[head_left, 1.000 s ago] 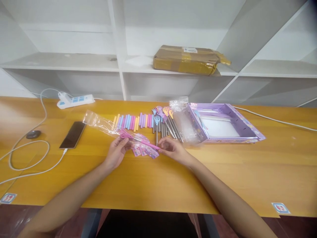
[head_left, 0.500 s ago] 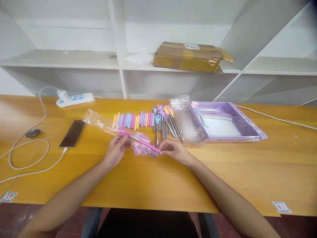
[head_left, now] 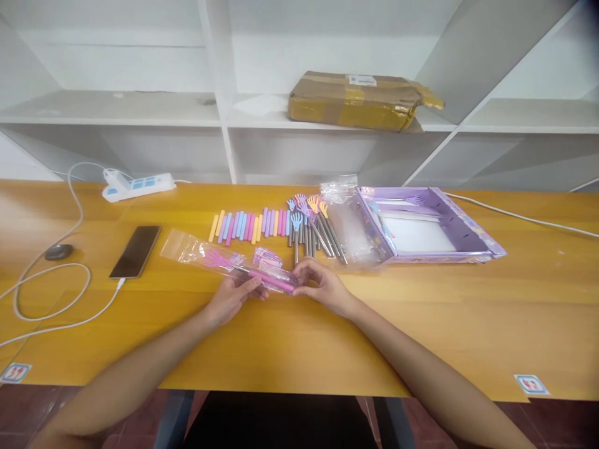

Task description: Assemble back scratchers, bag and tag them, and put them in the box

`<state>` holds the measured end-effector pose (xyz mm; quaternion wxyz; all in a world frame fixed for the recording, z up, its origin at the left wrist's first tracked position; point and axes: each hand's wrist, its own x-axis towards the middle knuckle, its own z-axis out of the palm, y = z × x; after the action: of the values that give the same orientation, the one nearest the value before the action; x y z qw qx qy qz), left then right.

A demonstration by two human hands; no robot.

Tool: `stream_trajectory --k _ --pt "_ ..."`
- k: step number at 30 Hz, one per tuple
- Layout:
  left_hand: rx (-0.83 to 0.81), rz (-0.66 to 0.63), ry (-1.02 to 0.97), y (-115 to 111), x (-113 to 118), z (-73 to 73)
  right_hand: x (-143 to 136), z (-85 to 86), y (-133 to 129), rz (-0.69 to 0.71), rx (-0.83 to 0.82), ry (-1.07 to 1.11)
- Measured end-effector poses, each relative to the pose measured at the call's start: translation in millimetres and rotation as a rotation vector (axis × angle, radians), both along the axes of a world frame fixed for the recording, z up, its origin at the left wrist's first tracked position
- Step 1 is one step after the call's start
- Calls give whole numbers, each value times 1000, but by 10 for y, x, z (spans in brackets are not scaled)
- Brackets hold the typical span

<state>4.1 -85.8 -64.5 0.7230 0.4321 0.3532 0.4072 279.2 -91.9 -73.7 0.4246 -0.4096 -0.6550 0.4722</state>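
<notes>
A pink hand-shaped back scratcher (head_left: 269,277) lies inside a clear plastic bag (head_left: 180,245), its claw end pointing left. My left hand (head_left: 234,299) grips the bagged back scratcher near its middle, thumb on top. My right hand (head_left: 322,288) pinches the handle end at the right. Just behind them, several small printed cards (head_left: 266,257) lie on the table, partly covered by the bag. Further back are a row of coloured tubes (head_left: 243,227) and a bunch of back scratchers (head_left: 311,227) with metal rods and blue, purple and yellow claws.
Clear plastic bags (head_left: 355,231) lie beside an open purple box (head_left: 442,212) holding a few things. At left are a phone (head_left: 135,251) on a cable, a black mouse (head_left: 58,251) and a power strip (head_left: 140,186). A taped carton (head_left: 355,103) sits on the shelf.
My left hand has slid right along the bagged back scratcher, from near the claw to the middle. The claw end has dropped lower, and my right hand has stayed at the handle end.
</notes>
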Motion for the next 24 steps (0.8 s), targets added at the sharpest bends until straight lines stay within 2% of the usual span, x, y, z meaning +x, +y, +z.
stream_trajectory --k 8,16,20,24 --pt "114 -154 172 -59 -18 -86 -42 3 -29 36 72 -56" --pt "137 -306 187 -50 -76 -78 -54 27 -72 36 163 -108" --pt "130 -297 183 -48 -75 -100 -59 17 -73 34 207 -123" --pt "136 -171 133 -8 -53 -68 -5 76 -70 49 196 -110"
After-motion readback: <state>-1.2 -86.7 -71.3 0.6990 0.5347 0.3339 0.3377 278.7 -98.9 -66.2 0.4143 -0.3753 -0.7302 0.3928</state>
